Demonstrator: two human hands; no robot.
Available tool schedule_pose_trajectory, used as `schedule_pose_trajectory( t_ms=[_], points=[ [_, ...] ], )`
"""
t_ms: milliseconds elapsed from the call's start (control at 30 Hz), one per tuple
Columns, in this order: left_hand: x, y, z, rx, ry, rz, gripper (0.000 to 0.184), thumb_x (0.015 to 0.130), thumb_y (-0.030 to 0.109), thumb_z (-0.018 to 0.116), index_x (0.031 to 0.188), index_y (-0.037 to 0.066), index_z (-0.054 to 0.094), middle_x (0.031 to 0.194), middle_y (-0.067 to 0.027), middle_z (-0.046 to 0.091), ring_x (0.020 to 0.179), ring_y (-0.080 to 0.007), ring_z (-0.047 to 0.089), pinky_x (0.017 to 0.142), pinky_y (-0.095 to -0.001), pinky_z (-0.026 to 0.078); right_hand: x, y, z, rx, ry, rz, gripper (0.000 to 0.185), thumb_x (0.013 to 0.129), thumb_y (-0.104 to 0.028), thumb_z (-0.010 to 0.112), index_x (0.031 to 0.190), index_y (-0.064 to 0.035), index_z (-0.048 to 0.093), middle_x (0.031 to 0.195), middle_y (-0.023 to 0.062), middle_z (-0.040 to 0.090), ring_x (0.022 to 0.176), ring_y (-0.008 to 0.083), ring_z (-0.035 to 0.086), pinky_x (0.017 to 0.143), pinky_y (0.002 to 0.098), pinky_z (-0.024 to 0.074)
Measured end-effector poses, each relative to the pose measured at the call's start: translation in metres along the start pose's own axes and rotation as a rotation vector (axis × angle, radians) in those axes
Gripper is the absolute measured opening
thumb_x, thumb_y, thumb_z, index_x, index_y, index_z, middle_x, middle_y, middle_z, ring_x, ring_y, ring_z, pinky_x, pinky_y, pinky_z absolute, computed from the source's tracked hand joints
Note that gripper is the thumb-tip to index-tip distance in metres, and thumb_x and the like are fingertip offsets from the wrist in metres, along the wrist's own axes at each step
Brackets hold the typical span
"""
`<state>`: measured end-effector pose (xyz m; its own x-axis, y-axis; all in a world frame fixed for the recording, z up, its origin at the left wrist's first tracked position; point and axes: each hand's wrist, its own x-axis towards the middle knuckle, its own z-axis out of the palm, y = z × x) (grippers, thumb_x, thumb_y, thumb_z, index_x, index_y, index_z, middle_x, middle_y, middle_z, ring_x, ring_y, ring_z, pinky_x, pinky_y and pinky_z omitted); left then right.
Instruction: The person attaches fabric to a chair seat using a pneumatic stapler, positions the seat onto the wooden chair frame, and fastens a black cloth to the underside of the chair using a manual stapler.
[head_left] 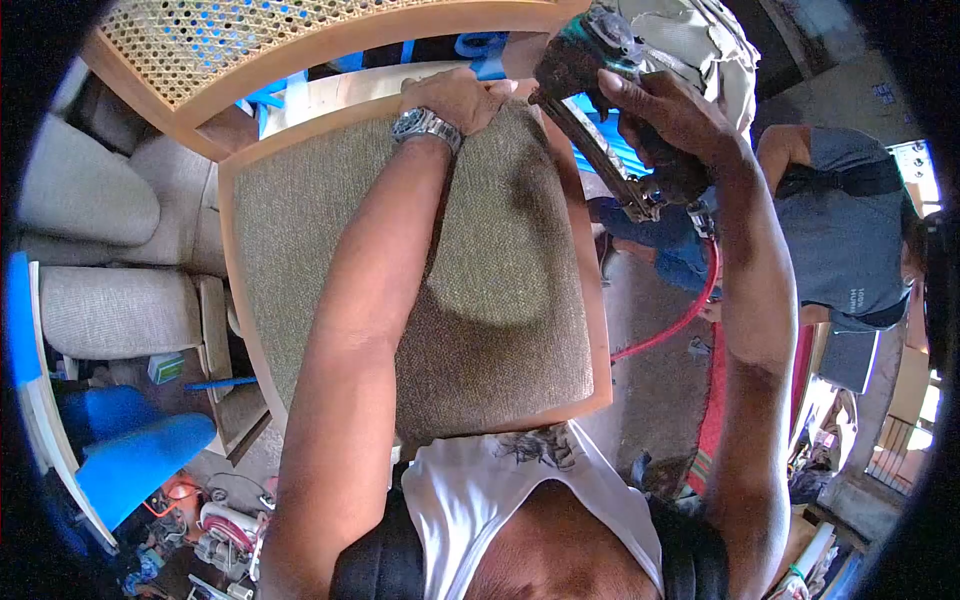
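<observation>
On chair seat (510, 250), left hand (460, 100), grip unclear, right hand (680, 118) clasping pneumatic tool (580, 70).

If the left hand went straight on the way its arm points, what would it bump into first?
Probably the curved wooden chair rail ahead of the left hand, though depth is unclear, so it might pass underneath.

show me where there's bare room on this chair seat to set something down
The seat is bare between the left forearm and right wooden edge, and from that forearm to the left wooden edge. Its far edge is crowded: left hand, plus the right hand's tool nearby.
</observation>
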<state>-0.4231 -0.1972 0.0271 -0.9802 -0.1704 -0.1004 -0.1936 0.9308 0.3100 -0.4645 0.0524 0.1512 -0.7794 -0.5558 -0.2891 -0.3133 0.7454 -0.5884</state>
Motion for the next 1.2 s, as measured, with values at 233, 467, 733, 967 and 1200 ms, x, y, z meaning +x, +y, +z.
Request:
schedule_pose_trajectory(
  t_ms=[233, 467, 733, 967, 1200],
  points=[
    [-0.001, 0.001, 0.003, -0.006, 0.068, -0.003, 0.072, 0.089, 0.070, 0.039, 0.104, 0.009, 0.074, 0.106, -0.0200, 0.071, 0.104, -0.0364, 0.067, 0.092, -0.0516, 0.048, 0.015, -0.003, 0.002, -0.045, -0.043, 0.034, 0.069, 0.088, -0.070, 0.054, 0.084, -0.0012, 0.064, 0.057, 0.0021, 0.056, 0.045, 0.0102, 0.053, 0.042, 0.0277, 0.0431],
    [-0.001, -0.001, 0.010, 0.008, 0.133, 0.027, 0.067, 0.092, 0.065, 0.039, 0.100, 0.009, 0.075, 0.102, -0.0196, 0.071, 0.099, -0.0354, 0.069, 0.088, -0.0505, 0.049, 0.014, -0.027, 0.002, -0.295, -0.051, 0.033, 0.071, 0.089, -0.072, 0.049, 0.082, -0.0035, 0.066, 0.053, 0.0039, 0.057, 0.045, 0.0118, 0.056, 0.047, 0.0309, 0.0481],
    [0.007, -0.006, 0.015, 0.017, 0.074, 0.029, 0.072, 0.093, 0.066, 0.038, 0.104, 0.005, 0.073, 0.106, -0.0226, 0.070, 0.104, -0.0362, 0.067, 0.089, -0.0510, 0.048, 0.015, -0.039, 0.003, -0.303, -0.103, 0.019, 0.072, 0.089, -0.071, 0.049, 0.085, -0.0021, 0.068, 0.048, 0.0035, 0.055, 0.039, 0.0131, 0.055, 0.042, 0.0300, 0.0453],
    [0.003, -0.006, 0.015, -0.009, 0.104, -0.008, 0.067, 0.093, 0.063, 0.040, 0.105, 0.006, 0.073, 0.107, -0.0235, 0.069, 0.105, -0.0383, 0.066, 0.094, -0.0531, 0.044, 0.013, -0.039, 0.002, -0.277, -0.140, 0.026, 0.068, 0.090, -0.068, 0.051, 0.086, -0.0026, 0.067, 0.051, 0.0047, 0.056, 0.040, 0.0136, 0.055, 0.041, 0.0312, 0.0442],
    [0.003, -0.009, 0.011, -0.311, 0.421, 0.145, 0.059, 0.091, 0.057, 0.044, 0.105, 0.006, 0.071, 0.105, -0.0205, 0.069, 0.103, -0.0419, 0.064, 0.092, -0.0531, 0.046, -0.113, 0.034, -0.016, -0.026, 0.215, 0.009, 0.044, 0.094, -0.042, 0.056, 0.109, -0.0015, 0.063, 0.082, 0.0050, 0.066, 0.070, 0.0135, 0.057, 0.067, 0.0322, 0.0475]
  ],
)
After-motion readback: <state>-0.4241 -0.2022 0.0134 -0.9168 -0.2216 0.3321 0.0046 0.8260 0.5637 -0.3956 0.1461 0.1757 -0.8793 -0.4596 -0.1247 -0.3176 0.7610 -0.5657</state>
